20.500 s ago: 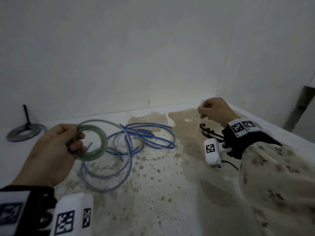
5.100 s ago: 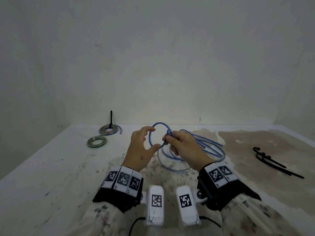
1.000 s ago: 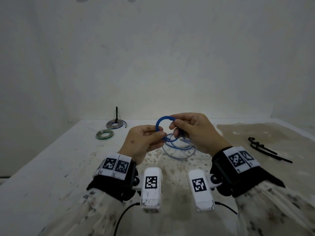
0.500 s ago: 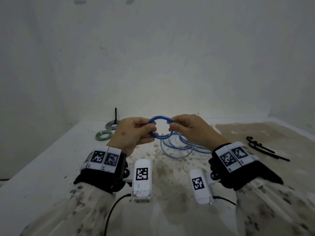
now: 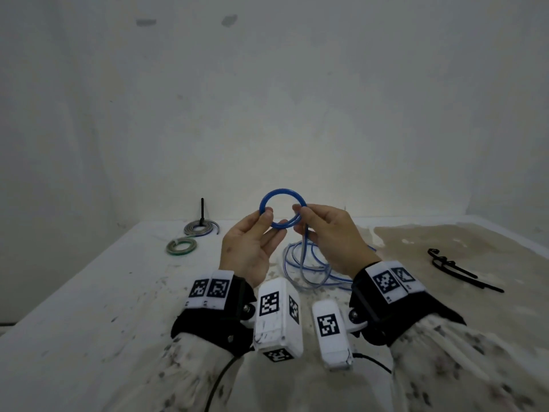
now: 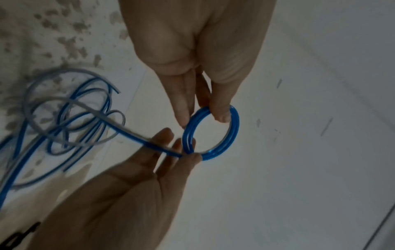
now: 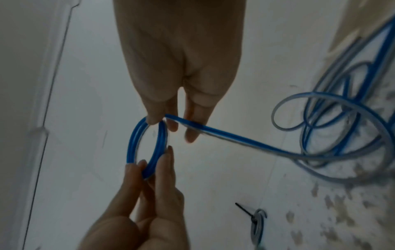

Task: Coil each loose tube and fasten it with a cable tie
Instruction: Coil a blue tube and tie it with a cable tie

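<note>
I hold a small coil of blue tube (image 5: 282, 226) upright above the table. My left hand (image 5: 265, 214) pinches its left side between thumb and fingers, and my right hand (image 5: 300, 212) pinches its right side. The coil (image 6: 234, 125) has a few turns. From under my right fingers the uncoiled tail (image 7: 235, 138) runs down to the loose blue and clear loops (image 5: 312, 264) on the table. The left wrist view shows my left fingertips (image 6: 220, 115) on the ring's top; the right wrist view shows my right hand (image 7: 159, 121) at its upper edge.
A green coil (image 5: 181, 246) and a grey coil (image 5: 202, 228) with a black tie standing up lie at the back left. Several black cable ties (image 5: 457, 269) lie on the stained patch at the right. Walls close the table (image 5: 89, 307) behind and at both sides.
Both hands have lifted the blue coil and turned it upright to face me. More tube has gone into the coil since five seconds ago, and the loose pile is smaller.
</note>
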